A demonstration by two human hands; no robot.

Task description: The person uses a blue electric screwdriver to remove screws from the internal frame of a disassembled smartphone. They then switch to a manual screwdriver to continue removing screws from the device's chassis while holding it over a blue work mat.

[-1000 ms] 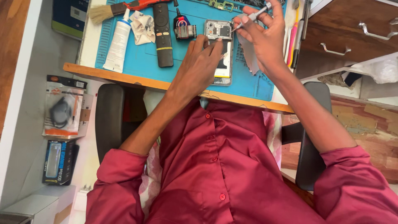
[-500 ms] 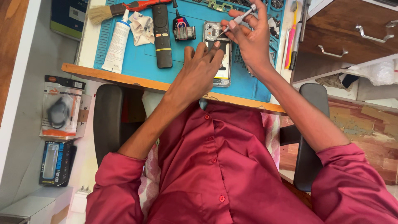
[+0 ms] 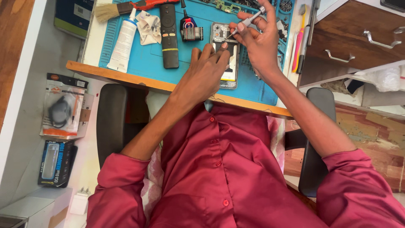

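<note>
An opened smartphone [image 3: 225, 34] lies face down on the blue work mat [image 3: 147, 59], its insides showing. My left hand [image 3: 206, 69] rests flat over the phone's lower half and holds it down. My right hand [image 3: 257, 40] grips a thin silver screwdriver [image 3: 247, 21], with the tip set on the phone's upper part. Both arms wear dark red sleeves.
On the mat lie a black remote [image 3: 169, 36], a white tube [image 3: 123, 42], a crumpled cloth [image 3: 148, 27], a brush [image 3: 114, 9] and a small black bottle [image 3: 190, 29]. Pink tools [image 3: 298, 46] lie at the right edge. Wooden drawers [image 3: 358, 38] stand to the right, packaged items [image 3: 63, 105] at left.
The view has shifted slightly. My right hand has brought the screwdriver tip down onto the phone's upper part. My left hand stays pressed on the phone.
</note>
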